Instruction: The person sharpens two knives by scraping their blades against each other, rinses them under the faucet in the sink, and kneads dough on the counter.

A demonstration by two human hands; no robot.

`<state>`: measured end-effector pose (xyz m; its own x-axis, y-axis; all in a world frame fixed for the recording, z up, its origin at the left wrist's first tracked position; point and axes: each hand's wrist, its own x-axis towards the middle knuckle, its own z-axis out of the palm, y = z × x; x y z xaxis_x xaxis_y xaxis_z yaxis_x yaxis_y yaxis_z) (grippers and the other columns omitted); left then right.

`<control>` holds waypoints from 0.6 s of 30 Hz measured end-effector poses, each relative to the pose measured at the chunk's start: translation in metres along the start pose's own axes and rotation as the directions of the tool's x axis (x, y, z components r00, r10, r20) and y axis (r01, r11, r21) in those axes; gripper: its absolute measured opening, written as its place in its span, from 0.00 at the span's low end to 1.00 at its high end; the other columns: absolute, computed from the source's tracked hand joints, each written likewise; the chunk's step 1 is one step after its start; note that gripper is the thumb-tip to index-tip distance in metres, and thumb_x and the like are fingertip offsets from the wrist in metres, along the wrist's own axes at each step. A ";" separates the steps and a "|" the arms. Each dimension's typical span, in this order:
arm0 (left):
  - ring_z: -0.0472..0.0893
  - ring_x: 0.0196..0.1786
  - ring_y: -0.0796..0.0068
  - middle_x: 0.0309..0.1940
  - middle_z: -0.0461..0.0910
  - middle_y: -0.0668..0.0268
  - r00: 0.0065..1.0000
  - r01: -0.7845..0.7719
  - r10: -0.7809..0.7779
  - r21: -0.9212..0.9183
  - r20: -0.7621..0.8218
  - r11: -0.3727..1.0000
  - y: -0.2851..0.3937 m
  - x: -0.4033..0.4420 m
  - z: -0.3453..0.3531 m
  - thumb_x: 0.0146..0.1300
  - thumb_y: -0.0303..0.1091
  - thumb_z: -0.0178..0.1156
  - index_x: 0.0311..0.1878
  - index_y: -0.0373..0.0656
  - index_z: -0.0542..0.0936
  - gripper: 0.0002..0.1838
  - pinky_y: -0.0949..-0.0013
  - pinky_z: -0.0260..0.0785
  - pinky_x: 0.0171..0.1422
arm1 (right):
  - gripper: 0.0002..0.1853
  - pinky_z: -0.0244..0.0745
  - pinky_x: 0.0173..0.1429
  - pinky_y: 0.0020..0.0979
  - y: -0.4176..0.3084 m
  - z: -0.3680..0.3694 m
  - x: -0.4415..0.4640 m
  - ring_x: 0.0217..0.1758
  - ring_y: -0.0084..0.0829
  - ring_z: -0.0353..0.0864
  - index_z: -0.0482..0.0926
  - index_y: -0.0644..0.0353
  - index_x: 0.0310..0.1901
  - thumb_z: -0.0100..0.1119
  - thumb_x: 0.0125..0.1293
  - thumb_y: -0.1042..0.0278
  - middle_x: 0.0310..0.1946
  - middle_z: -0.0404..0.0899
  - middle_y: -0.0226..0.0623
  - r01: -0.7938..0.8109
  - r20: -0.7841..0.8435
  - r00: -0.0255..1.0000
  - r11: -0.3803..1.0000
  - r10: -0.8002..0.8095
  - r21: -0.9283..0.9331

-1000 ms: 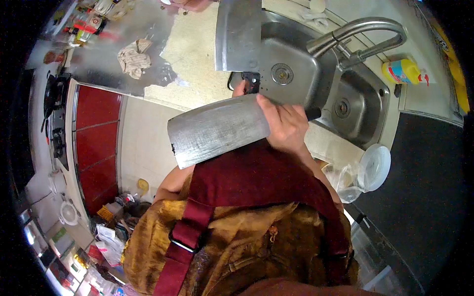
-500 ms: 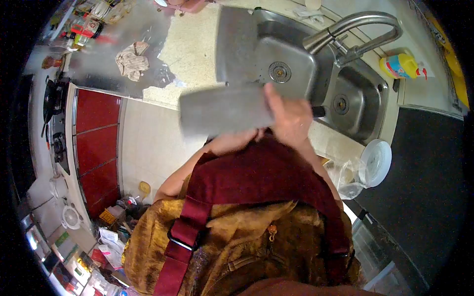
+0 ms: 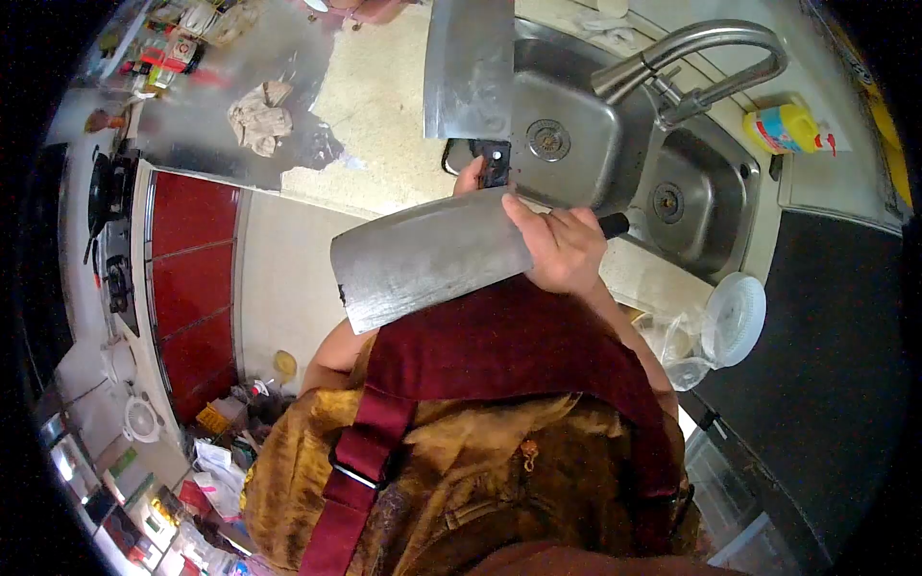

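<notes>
The right hand (image 3: 559, 252) curls firmly around the dark handle of a cleaver (image 3: 432, 257), whose broad, flat steel blade, finely scratched, slants in front of the maroon cloth of a velvety brown apron (image 3: 413, 480). The left hand (image 3: 469, 177), mostly hidden behind that blade, grips the black handle of a second cleaver (image 3: 469, 72); its smooth grey blade points away over the pale, speckled counter (image 3: 375, 106). Beside it, a curved metal faucet (image 3: 709, 34) arches above a rounded, two-basin steel sink (image 3: 581, 168). Leftward lies a crumpled cloth (image 3: 259, 118).
</notes>
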<state>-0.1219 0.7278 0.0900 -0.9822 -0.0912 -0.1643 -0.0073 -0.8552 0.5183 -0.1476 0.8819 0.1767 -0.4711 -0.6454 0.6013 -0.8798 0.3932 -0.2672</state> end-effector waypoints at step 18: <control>0.75 0.32 0.77 0.34 0.76 0.66 0.952 -0.167 0.263 0.453 -0.157 0.876 -0.010 -0.013 0.021 0.69 0.34 0.51 0.55 0.41 0.71 0.14 0.74 0.70 0.35 | 0.22 0.62 0.26 0.30 0.001 0.012 -0.001 0.18 0.25 0.69 0.81 0.55 0.50 0.56 0.50 0.69 0.15 0.67 0.25 -0.030 -0.029 0.999 0.996 0.027 -0.087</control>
<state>-0.1128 0.7480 0.1051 -0.9074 -0.3919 -0.1519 0.0729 -0.5026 0.8615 -0.1490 0.8747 0.1669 -0.4928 -0.6153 0.6153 -0.8565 0.4678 -0.2182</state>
